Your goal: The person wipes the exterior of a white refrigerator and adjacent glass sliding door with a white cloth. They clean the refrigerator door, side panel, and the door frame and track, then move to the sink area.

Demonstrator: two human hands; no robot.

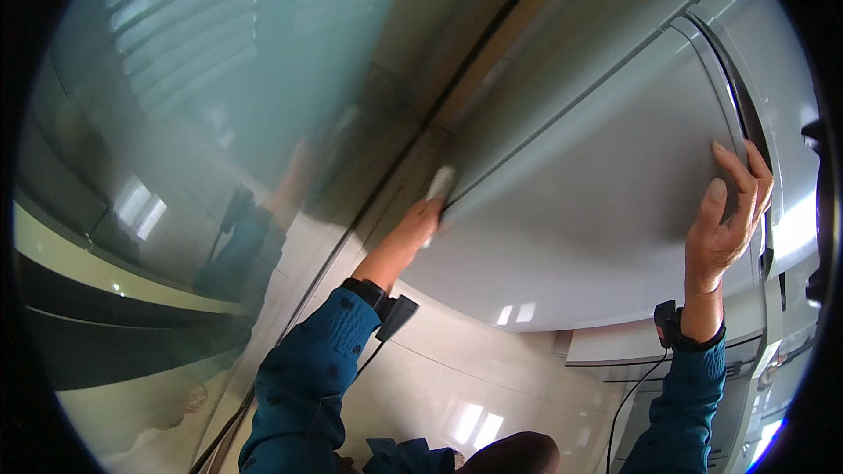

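My left hand (pixel 421 218) is closed around a white cloth or pad (pixel 442 183). It is at the far edge of a glossy grey appliance door (pixel 579 164), which looks like a refrigerator's, beside a dark seam. My right hand (pixel 728 210) is at the opposite side of that door, by the curved handle groove (pixel 731 89). Its thumb and fingers are spread, with fingertips at or close to the door edge; nothing is held in it. What the left fingertips touch is hidden behind the hand.
A large reflective glass panel (pixel 263 99) rises on the left, with a dark-edged track (pixel 336 253) along it. Shiny pale floor tiles (pixel 421 368) lie below. Drawer-like cabinet fronts (pixel 658 401) stand at the lower right. Black cables (pixel 619 415) hang from both wrist devices.
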